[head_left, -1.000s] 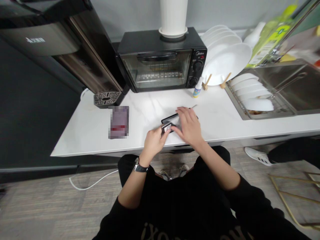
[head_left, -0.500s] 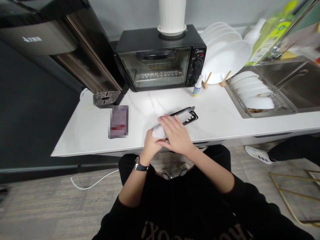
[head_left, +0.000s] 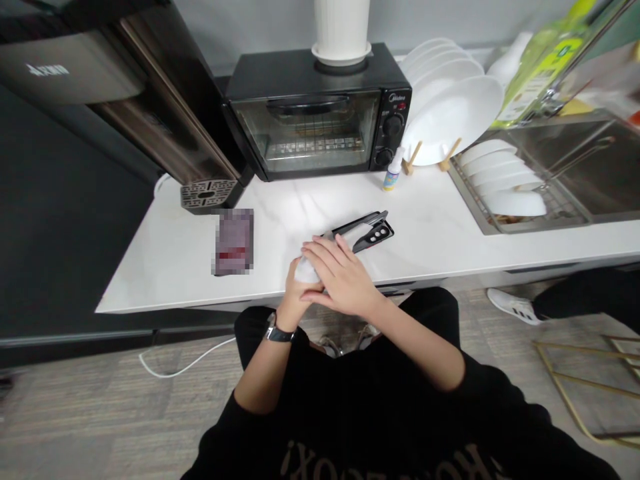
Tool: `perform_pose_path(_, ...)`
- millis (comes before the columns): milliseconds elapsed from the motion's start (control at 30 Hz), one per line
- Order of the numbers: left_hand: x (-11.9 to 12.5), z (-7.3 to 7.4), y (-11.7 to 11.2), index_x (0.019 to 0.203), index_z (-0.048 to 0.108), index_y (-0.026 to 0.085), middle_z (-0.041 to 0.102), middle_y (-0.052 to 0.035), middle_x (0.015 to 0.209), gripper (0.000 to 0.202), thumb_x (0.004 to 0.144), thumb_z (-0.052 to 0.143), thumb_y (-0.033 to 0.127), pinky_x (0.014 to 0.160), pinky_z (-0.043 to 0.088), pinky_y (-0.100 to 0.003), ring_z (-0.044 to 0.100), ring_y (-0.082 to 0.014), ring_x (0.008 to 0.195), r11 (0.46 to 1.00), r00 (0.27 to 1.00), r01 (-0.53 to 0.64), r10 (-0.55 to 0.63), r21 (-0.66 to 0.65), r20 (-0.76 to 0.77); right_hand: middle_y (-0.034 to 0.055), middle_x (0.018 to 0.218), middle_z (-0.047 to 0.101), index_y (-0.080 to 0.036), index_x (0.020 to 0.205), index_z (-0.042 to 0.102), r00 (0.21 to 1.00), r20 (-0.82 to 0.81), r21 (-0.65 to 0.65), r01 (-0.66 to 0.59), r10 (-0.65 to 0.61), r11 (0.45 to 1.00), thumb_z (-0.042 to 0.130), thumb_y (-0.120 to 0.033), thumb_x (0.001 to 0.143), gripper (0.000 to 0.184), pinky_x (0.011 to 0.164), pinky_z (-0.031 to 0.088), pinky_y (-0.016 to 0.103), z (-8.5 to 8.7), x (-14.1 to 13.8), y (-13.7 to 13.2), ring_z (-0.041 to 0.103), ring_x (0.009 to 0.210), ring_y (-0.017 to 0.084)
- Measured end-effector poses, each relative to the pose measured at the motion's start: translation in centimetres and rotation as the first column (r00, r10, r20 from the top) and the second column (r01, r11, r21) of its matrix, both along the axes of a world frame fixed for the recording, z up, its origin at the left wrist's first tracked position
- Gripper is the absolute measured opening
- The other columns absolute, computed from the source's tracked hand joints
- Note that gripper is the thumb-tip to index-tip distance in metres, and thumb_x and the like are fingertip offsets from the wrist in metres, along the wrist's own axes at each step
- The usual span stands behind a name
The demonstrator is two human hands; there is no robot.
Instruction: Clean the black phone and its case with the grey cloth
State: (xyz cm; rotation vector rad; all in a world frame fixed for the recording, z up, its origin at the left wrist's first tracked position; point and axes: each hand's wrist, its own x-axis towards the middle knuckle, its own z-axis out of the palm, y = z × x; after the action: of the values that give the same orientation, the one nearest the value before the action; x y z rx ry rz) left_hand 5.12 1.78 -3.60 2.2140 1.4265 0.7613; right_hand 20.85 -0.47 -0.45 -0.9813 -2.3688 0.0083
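Note:
My left hand (head_left: 295, 293), with a watch on its wrist, is closed around a crumpled white tissue or cloth (head_left: 306, 271) near the counter's front edge. Over it lies my right hand (head_left: 343, 273), its fingers stretched flat and its thumb apart, covering much of the white material. Anything else between the hands is hidden. Just beyond my right fingers, a black-edged phone case (head_left: 377, 235) with round camera holes rests on the counter. A small spray bottle (head_left: 393, 172) with a white top stands farther back.
A pixelated dark item (head_left: 234, 241) lies at left, before a water dispenser (head_left: 207, 195). Behind are a toaster oven (head_left: 315, 127) bearing a white pot (head_left: 343, 30), racked plates (head_left: 453, 123) and a sink (head_left: 580, 173) with bowls. Another person's shoe (head_left: 513, 305) shows at right.
Both hands have shifted slightly left and toward me, the right still on top. More of the phone case shows. The whole view has moved a little.

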Motion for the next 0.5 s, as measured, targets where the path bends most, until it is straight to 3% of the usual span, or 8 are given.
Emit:
perform_pose_path(100, 0.2, 0.4, -0.2, 0.098, 0.075, 0.016, 0.08, -0.0098, 0.091, 0.013, 0.098, 0.063, 0.022, 0.08, 0.057, -0.033, 0.077, -0.026, 0.084, 0.999, 0.999, -0.022, 0.024, 0.033, -0.044, 0.0201, 0.153, 0.06, -0.009, 0.157, 0.044, 0.985, -0.061, 0.025, 0.163, -0.161, 0.986, 0.039, -0.064, 0.107, 0.074, 0.131, 0.032, 0.054, -0.1, 2.5, 2.0, 0.052, 0.146, 0.033)
perform_pose_path(200, 0.6, 1.2, -0.4, 0.111, 0.074, 0.016, 0.081, -0.0111, 0.09, 0.028, 0.106, 0.058, 0.038, 0.073, 0.055, -0.033, 0.078, -0.0268, 0.08, 0.994, 0.993, -0.083, 0.09, 0.076, -0.082, 0.0212, 0.14, 0.066, -0.012, 0.142, 0.054, 0.893, -0.198, -0.002, 0.411, -0.403, 0.912, 0.033, -0.066, 0.107, 0.068, 0.125, 0.036, 0.06, -0.7, 6.0, 4.8, 0.057, 0.137, 0.036)
perform_pose_path(267, 0.8, 1.6, -0.5, 0.117, 0.073, 0.016, 0.081, -0.0112, 0.092, 0.032, 0.107, 0.057, 0.042, 0.072, 0.053, -0.031, 0.078, -0.0264, 0.081, 0.992, 0.991, -0.089, 0.098, 0.094, -0.09, 0.0223, 0.136, 0.065, -0.012, 0.136, 0.056, 0.845, -0.247, -0.036, 0.48, -0.473, 0.876, 0.032, -0.066, 0.107, 0.066, 0.123, 0.037, 0.064, -1.1, 7.0, 5.6, 0.055, 0.138, 0.037)
perform_pose_path(333, 0.8, 1.6, -0.5, 0.12, 0.073, 0.018, 0.081, -0.0102, 0.094, 0.03, 0.107, 0.057, 0.04, 0.073, 0.053, -0.03, 0.078, -0.0253, 0.082, 0.992, 0.992, -0.088, 0.095, 0.088, -0.083, 0.0254, 0.143, 0.061, -0.01, 0.136, 0.055, 0.841, -0.255, -0.037, 0.484, -0.476, 0.874, 0.034, -0.067, 0.106, 0.068, 0.125, 0.033, 0.067, -1.2, 6.2, 5.1, 0.046, 0.147, 0.04)
perform_pose_path(400, 0.7, 1.3, -0.5, 0.117, 0.074, 0.019, 0.081, -0.0078, 0.092, 0.024, 0.105, 0.059, 0.033, 0.074, 0.054, -0.03, 0.077, -0.0236, 0.08, 0.995, 0.995, -0.077, 0.081, 0.062, -0.064, 0.0265, 0.15, 0.057, -0.008, 0.139, 0.054, 0.883, -0.225, -0.005, 0.422, -0.412, 0.907, 0.038, -0.068, 0.105, 0.071, 0.128, 0.027, 0.069, -1.0, 3.9, 3.4, 0.037, 0.155, 0.042)
perform_pose_path(500, 0.4, 0.3, -0.3, 0.103, 0.076, 0.02, 0.078, -0.0053, 0.082, 0.015, 0.099, 0.062, 0.023, 0.075, 0.055, -0.031, 0.074, -0.0225, 0.077, 0.998, 0.997, -0.06, 0.061, 0.024, -0.037, 0.0221, 0.152, 0.06, -0.008, 0.145, 0.054, 0.985, -0.084, 0.013, 0.155, -0.153, 0.988, 0.041, -0.064, 0.106, 0.069, 0.133, 0.023, 0.063, -0.4, 0.1, 0.8, 0.044, 0.152, 0.036)
